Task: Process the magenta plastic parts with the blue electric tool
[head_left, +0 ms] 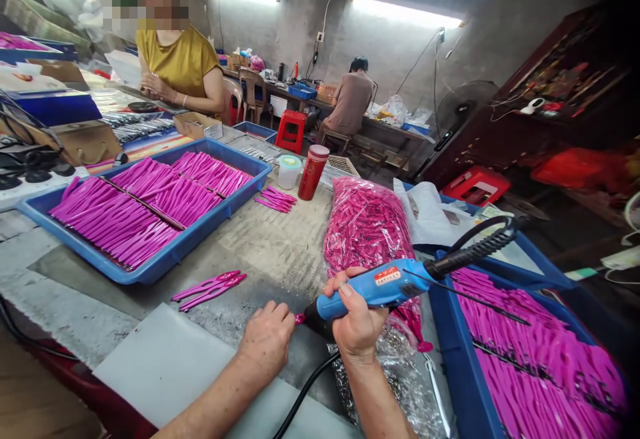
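"Blue, that corded power tool [375, 285]: who has it?"
"The person's right hand [357, 322], fingers wrapped round its body."
"And the left hand [267, 335]?"
"Closed on a pink piece [300, 319]; only its end shows, by the tool's dark nose."
"Nearby?"
"Pink handles [220, 287] on the table, near a blue tray [177, 247]; a clear bag [367, 225] behind the tool."

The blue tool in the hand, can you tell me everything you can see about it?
The blue tool has a smooth, plastic-looking body, a red-and-white label, a dark nose and a black ribbed sleeve at its tail. The right hand grips it, slanted, nose lower. The nose is close to a pink piece in the left hand. I can't tell whether it's running.
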`<control>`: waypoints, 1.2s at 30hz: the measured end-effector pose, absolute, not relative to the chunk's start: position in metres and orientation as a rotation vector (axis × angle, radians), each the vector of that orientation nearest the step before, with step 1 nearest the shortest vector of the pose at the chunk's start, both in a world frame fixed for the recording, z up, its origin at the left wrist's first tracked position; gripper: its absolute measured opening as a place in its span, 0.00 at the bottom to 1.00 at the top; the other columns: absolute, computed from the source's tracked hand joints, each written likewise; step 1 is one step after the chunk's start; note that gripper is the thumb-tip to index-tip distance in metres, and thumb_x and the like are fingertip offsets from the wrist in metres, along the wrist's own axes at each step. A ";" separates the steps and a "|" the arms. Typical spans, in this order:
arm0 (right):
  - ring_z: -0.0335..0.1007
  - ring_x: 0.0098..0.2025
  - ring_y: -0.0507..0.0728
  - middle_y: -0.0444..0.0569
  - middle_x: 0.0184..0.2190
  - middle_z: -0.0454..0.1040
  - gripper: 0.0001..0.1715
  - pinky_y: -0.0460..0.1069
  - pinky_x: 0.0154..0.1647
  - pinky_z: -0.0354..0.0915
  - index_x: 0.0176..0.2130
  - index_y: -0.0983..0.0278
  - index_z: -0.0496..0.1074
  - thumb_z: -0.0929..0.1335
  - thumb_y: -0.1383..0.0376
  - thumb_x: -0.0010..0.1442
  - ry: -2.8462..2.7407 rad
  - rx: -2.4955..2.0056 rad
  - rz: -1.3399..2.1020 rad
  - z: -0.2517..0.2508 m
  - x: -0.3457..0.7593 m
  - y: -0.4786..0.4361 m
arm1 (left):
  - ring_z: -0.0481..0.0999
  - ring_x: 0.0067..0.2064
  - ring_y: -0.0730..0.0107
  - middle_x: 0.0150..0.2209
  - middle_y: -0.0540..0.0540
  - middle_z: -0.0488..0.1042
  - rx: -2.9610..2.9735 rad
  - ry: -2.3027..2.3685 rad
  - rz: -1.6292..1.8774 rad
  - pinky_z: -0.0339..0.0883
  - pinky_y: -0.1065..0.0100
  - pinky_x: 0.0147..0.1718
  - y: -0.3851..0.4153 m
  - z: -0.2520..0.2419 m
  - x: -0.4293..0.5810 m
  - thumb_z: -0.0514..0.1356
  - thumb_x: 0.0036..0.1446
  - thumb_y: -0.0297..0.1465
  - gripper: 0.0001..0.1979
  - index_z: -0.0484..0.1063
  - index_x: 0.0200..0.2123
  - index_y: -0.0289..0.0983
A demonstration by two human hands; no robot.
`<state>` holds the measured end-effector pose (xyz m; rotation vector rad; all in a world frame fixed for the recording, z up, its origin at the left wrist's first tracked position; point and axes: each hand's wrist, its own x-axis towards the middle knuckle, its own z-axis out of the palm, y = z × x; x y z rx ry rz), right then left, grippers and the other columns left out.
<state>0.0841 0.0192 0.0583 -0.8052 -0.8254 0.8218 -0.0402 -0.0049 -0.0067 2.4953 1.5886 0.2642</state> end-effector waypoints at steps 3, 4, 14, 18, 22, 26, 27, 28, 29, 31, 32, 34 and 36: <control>0.63 0.21 0.53 0.41 0.22 0.65 0.14 0.49 0.23 0.61 0.34 0.64 0.63 0.69 0.64 0.47 -0.826 -0.809 0.833 0.058 0.084 0.020 | 0.65 0.35 0.66 0.30 0.47 0.69 2.497 1.583 0.234 0.59 0.66 0.31 -0.005 -0.005 -0.040 0.48 0.59 0.25 0.12 0.71 0.31 0.38; 0.63 0.21 0.53 0.41 0.22 0.65 0.14 0.49 0.24 0.61 0.34 0.64 0.63 0.69 0.64 0.47 -0.826 -0.808 0.834 0.057 0.084 0.020 | 0.66 0.35 0.66 0.31 0.47 0.69 2.499 1.583 0.227 0.59 0.66 0.31 -0.005 -0.004 -0.040 0.48 0.59 0.25 0.12 0.71 0.31 0.38; 0.63 0.21 0.53 0.42 0.22 0.65 0.14 0.49 0.24 0.62 0.35 0.64 0.63 0.69 0.64 0.48 -0.825 -0.810 0.825 0.055 0.083 0.020 | 0.65 0.34 0.66 0.29 0.47 0.68 2.492 1.581 0.331 0.58 0.66 0.31 -0.005 -0.008 -0.041 0.48 0.59 0.25 0.12 0.70 0.29 0.38; 0.64 0.21 0.53 0.41 0.23 0.65 0.13 0.49 0.25 0.62 0.36 0.64 0.63 0.69 0.64 0.49 -0.863 -0.816 0.810 0.052 0.084 0.021 | 0.66 0.35 0.67 0.30 0.47 0.69 2.505 1.587 0.301 0.60 0.66 0.31 -0.005 -0.009 -0.041 0.49 0.59 0.25 0.12 0.70 0.30 0.38; 0.64 0.21 0.53 0.42 0.23 0.67 0.14 0.49 0.23 0.63 0.35 0.65 0.64 0.70 0.64 0.48 -0.879 -0.860 0.777 0.055 0.079 0.023 | 0.66 0.35 0.66 0.30 0.47 0.70 2.525 1.592 0.265 0.61 0.66 0.31 -0.006 -0.007 -0.040 0.48 0.59 0.25 0.12 0.70 0.30 0.38; 0.61 0.17 0.52 0.41 0.21 0.66 0.15 0.46 0.18 0.60 0.32 0.65 0.63 0.70 0.63 0.43 -0.897 -0.964 0.747 0.060 0.068 0.029 | 0.67 0.35 0.65 0.31 0.47 0.70 2.504 1.580 0.227 0.61 0.66 0.32 -0.005 -0.004 -0.040 0.49 0.58 0.25 0.11 0.70 0.30 0.37; 0.61 0.17 0.52 0.41 0.20 0.65 0.15 0.46 0.17 0.59 0.31 0.65 0.63 0.70 0.63 0.43 -0.922 -0.997 0.747 0.060 0.065 0.031 | 0.67 0.35 0.65 0.31 0.46 0.70 2.490 1.576 0.211 0.61 0.66 0.32 -0.005 -0.004 -0.040 0.49 0.58 0.24 0.11 0.70 0.30 0.37; 0.61 0.17 0.52 0.41 0.20 0.65 0.14 0.46 0.17 0.59 0.30 0.64 0.63 0.70 0.63 0.43 -0.956 -1.033 0.750 0.059 0.062 0.034 | 0.67 0.36 0.65 0.31 0.46 0.71 2.471 1.575 0.197 0.61 0.65 0.32 -0.005 -0.003 -0.039 0.49 0.57 0.24 0.11 0.70 0.30 0.37; 0.60 0.17 0.52 0.41 0.20 0.65 0.14 0.46 0.17 0.59 0.30 0.64 0.63 0.69 0.62 0.43 -0.996 -1.067 0.757 0.057 0.060 0.036 | 0.67 0.36 0.64 0.32 0.46 0.71 2.452 1.572 0.182 0.61 0.65 0.32 -0.004 -0.002 -0.039 0.49 0.57 0.24 0.11 0.70 0.30 0.37; 0.60 0.18 0.52 0.41 0.20 0.64 0.13 0.47 0.18 0.59 0.30 0.64 0.64 0.69 0.62 0.44 -1.088 -1.125 0.765 0.053 0.056 0.041 | 0.67 0.37 0.63 0.34 0.46 0.72 2.412 1.567 0.159 0.62 0.64 0.33 -0.004 -0.001 -0.038 0.49 0.57 0.24 0.11 0.71 0.32 0.37; 0.59 0.18 0.51 0.41 0.20 0.64 0.12 0.47 0.18 0.59 0.29 0.64 0.64 0.69 0.62 0.44 -1.131 -1.144 0.755 0.051 0.055 0.043 | 0.67 0.37 0.63 0.35 0.46 0.72 2.392 1.565 0.150 0.63 0.64 0.33 -0.003 0.000 -0.038 0.49 0.57 0.23 0.12 0.71 0.32 0.38; 0.58 0.18 0.51 0.41 0.20 0.63 0.10 0.46 0.19 0.58 0.28 0.64 0.64 0.68 0.62 0.44 -1.202 -1.172 0.720 0.049 0.052 0.048 | 0.67 0.38 0.62 0.36 0.45 0.72 2.358 1.568 0.135 0.63 0.63 0.34 -0.003 0.002 -0.038 0.48 0.58 0.24 0.13 0.72 0.34 0.38; 0.57 0.18 0.51 0.41 0.19 0.62 0.10 0.47 0.19 0.58 0.27 0.64 0.64 0.67 0.62 0.44 -1.229 -1.189 0.695 0.051 0.050 0.051 | 0.68 0.39 0.62 0.36 0.45 0.72 2.328 1.573 0.129 0.64 0.62 0.35 -0.002 0.004 -0.037 0.48 0.58 0.24 0.13 0.72 0.34 0.38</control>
